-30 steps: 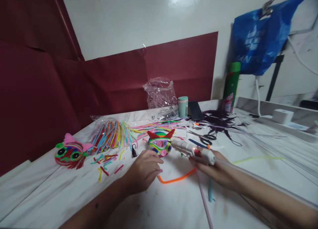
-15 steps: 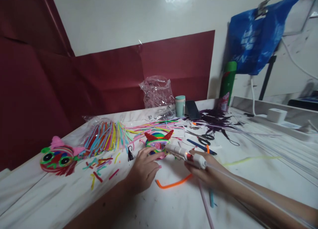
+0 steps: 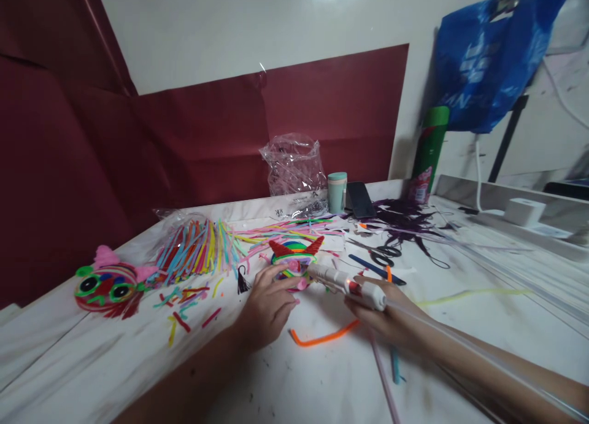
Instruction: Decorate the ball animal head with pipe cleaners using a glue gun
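Observation:
My right hand (image 3: 375,318) grips a white glue gun (image 3: 332,278) with a small orange light on its body. Its nozzle points left, close to the front of a small striped pipe-cleaner face (image 3: 294,250) with red horn-like ears. The fingers of my left hand (image 3: 269,307) press on the near left side of that face and steady it on the table; they hide part of it. Whether the nozzle touches the face I cannot tell. A bent orange pipe cleaner (image 3: 324,339) lies below, between the hands.
Left stands a finished-looking striped pipe-cleaner face (image 3: 108,289). Cut pieces (image 3: 181,319), a black tassel (image 3: 242,280) and a pipe-cleaner bundle (image 3: 196,246) lie nearby. Behind are scissors (image 3: 381,252), a dark blue strip (image 3: 377,269), a phone (image 3: 360,200) and a mint cup (image 3: 337,194).
The view has shifted slightly. My left hand stays at the striped face and my right hand keeps the glue gun against or near it, with only slight movement.

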